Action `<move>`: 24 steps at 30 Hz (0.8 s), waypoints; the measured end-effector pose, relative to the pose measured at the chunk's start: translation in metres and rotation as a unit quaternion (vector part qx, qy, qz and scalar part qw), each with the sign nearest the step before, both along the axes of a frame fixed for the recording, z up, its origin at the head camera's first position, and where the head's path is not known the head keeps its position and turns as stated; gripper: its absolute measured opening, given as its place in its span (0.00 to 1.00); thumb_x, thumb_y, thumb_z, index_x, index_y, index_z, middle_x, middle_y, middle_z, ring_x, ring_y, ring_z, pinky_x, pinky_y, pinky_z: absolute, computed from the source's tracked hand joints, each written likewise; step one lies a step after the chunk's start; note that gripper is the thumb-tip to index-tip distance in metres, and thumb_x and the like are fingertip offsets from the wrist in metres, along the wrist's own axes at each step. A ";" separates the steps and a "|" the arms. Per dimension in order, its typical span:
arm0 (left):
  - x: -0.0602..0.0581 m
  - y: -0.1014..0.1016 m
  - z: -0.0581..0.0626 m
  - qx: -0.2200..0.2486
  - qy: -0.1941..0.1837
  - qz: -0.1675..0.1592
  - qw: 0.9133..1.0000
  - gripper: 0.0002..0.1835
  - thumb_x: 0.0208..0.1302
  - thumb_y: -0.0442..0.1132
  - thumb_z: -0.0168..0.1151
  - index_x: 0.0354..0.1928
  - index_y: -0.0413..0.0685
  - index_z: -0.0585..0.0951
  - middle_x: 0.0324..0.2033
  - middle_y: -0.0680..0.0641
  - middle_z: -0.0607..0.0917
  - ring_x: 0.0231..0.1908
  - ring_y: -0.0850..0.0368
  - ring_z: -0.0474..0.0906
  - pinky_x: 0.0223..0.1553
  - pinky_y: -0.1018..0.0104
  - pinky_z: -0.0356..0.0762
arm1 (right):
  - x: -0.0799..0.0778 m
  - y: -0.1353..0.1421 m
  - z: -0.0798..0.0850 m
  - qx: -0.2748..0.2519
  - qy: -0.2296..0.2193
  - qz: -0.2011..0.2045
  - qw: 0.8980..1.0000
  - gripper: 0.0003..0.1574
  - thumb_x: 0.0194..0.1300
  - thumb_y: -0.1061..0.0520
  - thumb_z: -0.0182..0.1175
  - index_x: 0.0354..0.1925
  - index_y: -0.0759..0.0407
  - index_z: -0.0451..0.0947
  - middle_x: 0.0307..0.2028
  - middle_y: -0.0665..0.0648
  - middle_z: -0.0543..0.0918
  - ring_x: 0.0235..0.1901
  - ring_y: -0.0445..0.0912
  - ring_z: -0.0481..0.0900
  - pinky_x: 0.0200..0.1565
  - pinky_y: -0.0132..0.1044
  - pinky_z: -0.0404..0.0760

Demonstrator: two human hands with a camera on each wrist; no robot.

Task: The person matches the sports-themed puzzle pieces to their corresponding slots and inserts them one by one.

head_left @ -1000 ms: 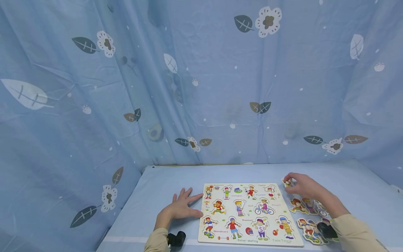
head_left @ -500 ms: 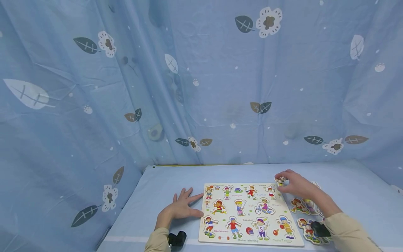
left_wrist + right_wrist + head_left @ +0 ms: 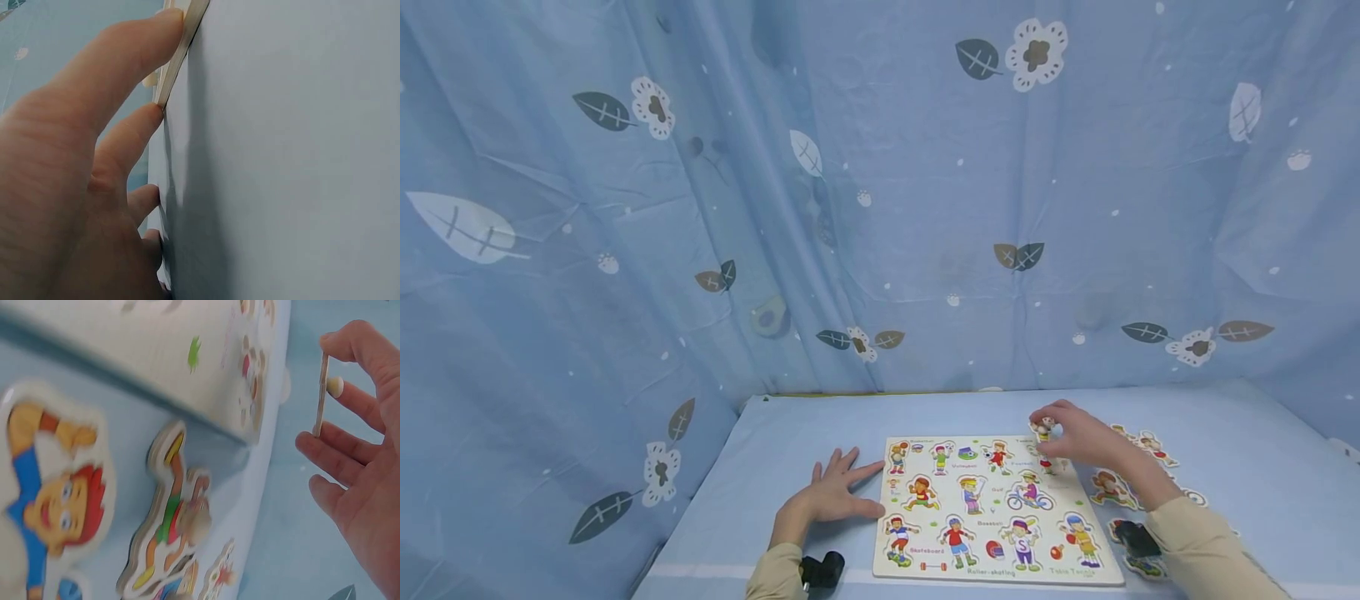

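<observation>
A wooden peg puzzle board [image 3: 951, 498] printed with children playing sports lies flat on the table. My left hand [image 3: 827, 497] rests spread at its left side, thumb and index fingertips touching the board's edge; the left wrist view shows those fingertips [image 3: 172, 25] against the wooden edge. Over the board's upper right corner, my right hand [image 3: 1084, 439] pinches a child-shaped puzzle piece [image 3: 1042, 427]. In the right wrist view the piece [image 3: 322, 397] appears edge-on, upright between thumb and fingers, its pale round knob [image 3: 335, 387] towards the palm.
Loose puzzle pieces [image 3: 1112, 489] lie right of the board, several partly hidden under my right forearm. One shows a runner [image 3: 167, 525] with a knob. A black wrist camera [image 3: 822, 570] sits by my left wrist. A blue patterned curtain [image 3: 910, 208] hangs behind the table.
My right hand has carried the pinched piece leftward, from beyond the board's right edge to over its upper right corner. More loose pieces show behind the forearm. The left hand has stayed still.
</observation>
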State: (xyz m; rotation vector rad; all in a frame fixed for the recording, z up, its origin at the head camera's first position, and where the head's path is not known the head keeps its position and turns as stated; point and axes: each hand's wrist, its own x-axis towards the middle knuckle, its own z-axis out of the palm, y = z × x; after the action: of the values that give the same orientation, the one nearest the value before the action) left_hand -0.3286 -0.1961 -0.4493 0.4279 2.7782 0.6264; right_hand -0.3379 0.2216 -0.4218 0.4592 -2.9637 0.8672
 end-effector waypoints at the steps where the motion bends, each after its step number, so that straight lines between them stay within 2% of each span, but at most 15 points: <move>1: 0.000 0.000 0.000 0.000 0.000 0.000 1.000 0.43 0.51 0.66 0.69 0.71 0.65 0.70 0.76 0.39 0.56 0.76 0.33 0.39 0.71 0.30 0.34 | 0.000 -0.002 0.000 0.001 -0.002 0.000 1.000 0.32 0.57 0.51 0.69 0.59 0.61 0.77 0.59 0.68 0.72 0.55 0.63 0.75 0.52 0.60 0.78; 11: 0.003 -0.001 0.002 0.007 0.002 -0.008 1.000 0.43 0.52 0.64 0.68 0.71 0.63 0.70 0.75 0.38 0.55 0.75 0.32 0.39 0.70 0.29 0.33 | -0.006 -0.025 0.005 0.002 0.001 0.017 1.000 0.30 0.59 0.51 0.69 0.59 0.59 0.77 0.59 0.65 0.73 0.55 0.60 0.75 0.54 0.59 0.78; 24: 0.001 0.001 0.000 0.006 -0.002 -0.005 1.000 0.44 0.51 0.65 0.69 0.71 0.63 0.71 0.75 0.37 0.56 0.75 0.31 0.39 0.70 0.28 0.34 | -0.013 -0.052 0.005 -0.031 0.009 0.038 0.999 0.31 0.57 0.51 0.69 0.58 0.58 0.77 0.59 0.61 0.72 0.55 0.56 0.75 0.55 0.55 0.77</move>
State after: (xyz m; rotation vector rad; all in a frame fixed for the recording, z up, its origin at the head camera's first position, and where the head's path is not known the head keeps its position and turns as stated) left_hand -0.3272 -0.1946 -0.4490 0.4420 2.7691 0.6402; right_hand -0.3508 0.1693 -0.4173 0.5761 -2.9119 0.9528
